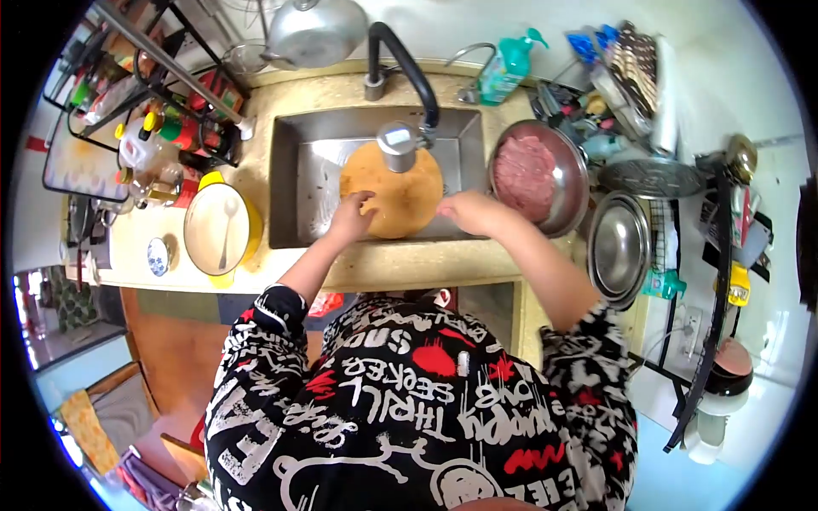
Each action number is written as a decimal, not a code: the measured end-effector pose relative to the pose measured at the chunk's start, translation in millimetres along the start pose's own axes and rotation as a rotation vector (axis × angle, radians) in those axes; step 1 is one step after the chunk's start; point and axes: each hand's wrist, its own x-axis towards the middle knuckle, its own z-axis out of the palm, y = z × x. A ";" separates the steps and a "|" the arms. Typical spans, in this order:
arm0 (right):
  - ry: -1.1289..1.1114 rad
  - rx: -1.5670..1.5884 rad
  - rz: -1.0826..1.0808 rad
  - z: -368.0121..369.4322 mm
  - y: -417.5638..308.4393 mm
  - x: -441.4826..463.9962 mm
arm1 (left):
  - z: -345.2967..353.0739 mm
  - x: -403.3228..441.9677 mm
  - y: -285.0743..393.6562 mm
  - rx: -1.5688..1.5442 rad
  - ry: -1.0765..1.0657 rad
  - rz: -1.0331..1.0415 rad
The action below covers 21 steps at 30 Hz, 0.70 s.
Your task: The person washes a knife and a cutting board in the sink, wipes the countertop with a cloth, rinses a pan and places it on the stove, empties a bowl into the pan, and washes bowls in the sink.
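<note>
A round wooden cutting board (396,200) is in the steel sink (294,170), below the head of the black faucet (400,51). My left hand (351,217) is at the board's lower left edge, its fingers curled over the rim onto the top face. On the opposite side, my right hand (469,211) has its fingers drawn together at the board's right edge. The undersides of both grips are hidden. Just right of my right hand, a steel bowl (573,183) holds pink raw meat (526,177).
A yellow pot (247,243) with a spoon in it and a small blue-and-white dish (158,256) stand left of the sink. Bottles (162,175) and a rack crowd the back left. A green pump bottle (509,68) stands behind; a steel basin (619,247) sits at right.
</note>
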 end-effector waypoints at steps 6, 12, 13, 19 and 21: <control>-0.015 0.444 0.303 132.1 138.0 123.3 | 10.0 62.5 -134.1 -0.067 0.037 -0.535; 0.323 0.797 0.895 183.4 195.0 155.5 | 53.8 84.4 -173.7 -0.315 -0.151 -0.906; 0.389 0.587 0.805 202.3 224.4 165.5 | 58.3 82.9 -170.6 -0.388 -0.136 -0.938; 0.430 0.428 0.754 265.4 335.4 230.2 | 73.3 69.5 -151.4 -0.616 -0.209 -0.983; 0.515 1.122 0.642 233.6 294.7 215.9 | 96.3 74.0 -182.8 -0.658 -0.291 -0.924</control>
